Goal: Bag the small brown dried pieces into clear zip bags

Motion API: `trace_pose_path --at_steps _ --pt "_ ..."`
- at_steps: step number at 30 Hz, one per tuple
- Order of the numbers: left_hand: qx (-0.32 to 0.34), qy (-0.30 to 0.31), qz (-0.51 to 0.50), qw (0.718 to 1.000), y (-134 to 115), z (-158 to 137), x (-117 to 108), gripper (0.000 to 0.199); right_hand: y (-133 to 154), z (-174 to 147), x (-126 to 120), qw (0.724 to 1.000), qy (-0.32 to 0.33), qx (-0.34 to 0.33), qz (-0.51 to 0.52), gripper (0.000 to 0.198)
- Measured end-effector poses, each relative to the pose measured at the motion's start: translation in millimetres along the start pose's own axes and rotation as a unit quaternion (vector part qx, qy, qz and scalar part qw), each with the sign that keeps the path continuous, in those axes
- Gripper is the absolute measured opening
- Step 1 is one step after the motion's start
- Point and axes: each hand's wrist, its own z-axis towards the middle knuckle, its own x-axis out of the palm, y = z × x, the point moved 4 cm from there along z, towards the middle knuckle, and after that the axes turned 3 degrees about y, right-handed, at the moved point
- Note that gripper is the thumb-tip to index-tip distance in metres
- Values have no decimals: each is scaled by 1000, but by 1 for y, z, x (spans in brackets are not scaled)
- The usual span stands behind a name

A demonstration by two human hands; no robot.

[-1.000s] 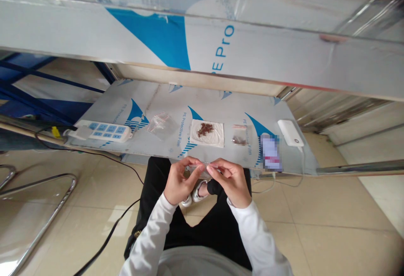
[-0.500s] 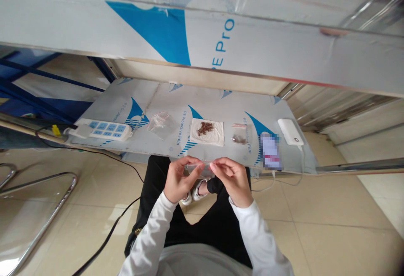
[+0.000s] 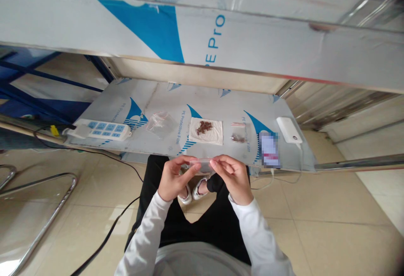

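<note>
Between my hands, at the front edge of the shelf, is a small clear plastic bag (image 3: 203,164). My left hand (image 3: 175,178) pinches its left side between thumb and fingers. The right side is pinched by my right hand (image 3: 232,179). Just beyond lies a white cloth or tissue (image 3: 216,135) with a small heap of dark brown bits (image 3: 204,127) on it. To its right rests a clear bag (image 3: 239,138) with dark bits inside. Several clear plastic bags (image 3: 159,124) lie in a pile on the left.
A white power strip (image 3: 107,129) with blue sockets lies at the shelf's left end. On the right are a phone (image 3: 269,149) with a blurred screen and a white power bank (image 3: 288,130) with a cable. A higher shelf (image 3: 132,36) overhangs the lower shelf (image 3: 189,93).
My hands have drawn slightly apart, the left one shifting a little left, so more of the clear bag shows between them. The things on the shelf stay in place.
</note>
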Motion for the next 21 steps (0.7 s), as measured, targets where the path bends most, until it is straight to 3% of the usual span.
trace_pose_path --at_steps 12,21 --pt "2 -43 -23 999 -1 -1 1 9 -3 0 5 1000 24 -1 8 12" --pt "6 -35 3 999 -3 -3 0 8 3 -1 6 999 21 -26 -39 11"
